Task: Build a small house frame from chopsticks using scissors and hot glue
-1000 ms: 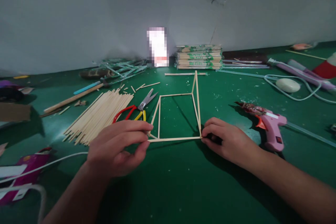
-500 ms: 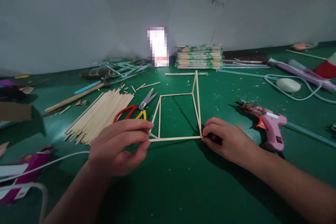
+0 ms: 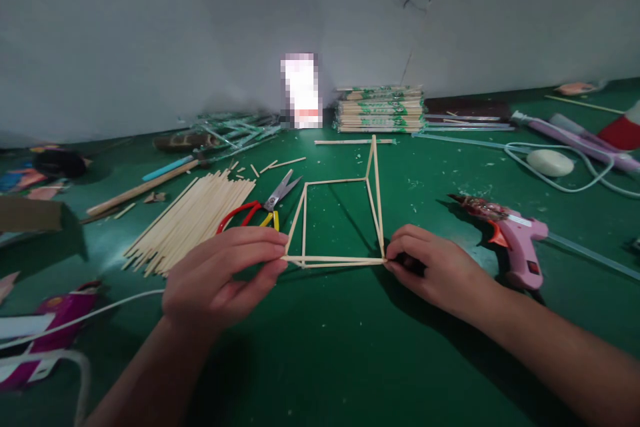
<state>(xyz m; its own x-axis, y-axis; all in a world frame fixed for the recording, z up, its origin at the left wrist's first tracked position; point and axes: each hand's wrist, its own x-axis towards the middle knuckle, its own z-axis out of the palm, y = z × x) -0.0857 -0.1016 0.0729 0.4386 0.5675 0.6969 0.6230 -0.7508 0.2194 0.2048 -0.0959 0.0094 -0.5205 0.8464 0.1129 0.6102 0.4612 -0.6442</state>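
A frame of thin wooden chopsticks (image 3: 304,220) stands on the green table between my hands, with slanted pieces at its left and right sides. My left hand (image 3: 225,273) pinches the left end of a chopstick (image 3: 340,259) that runs along the frame's near edge. At that stick's other end, by the frame's near right corner, the fingers of my right hand (image 3: 430,263) are closed together; their tips are partly hidden. Just behind my left hand lie scissors (image 3: 274,200) with red and yellow handles. A pink glue gun (image 3: 515,240) rests to the right of my right hand.
Loose chopsticks (image 3: 193,220) form a pile at left. Wrapped chopsticks (image 3: 380,110) are stacked by the wall, near a bright blurred screen (image 3: 301,90). A hammer (image 3: 143,187) lies behind the pile. A purple glue gun (image 3: 60,320) and white cable sit at near left.
My left hand has shifted slightly, and the left end of the near chopstick has risen, leaving a narrow gap above the frame's bottom stick. My right hand stays nearly still.
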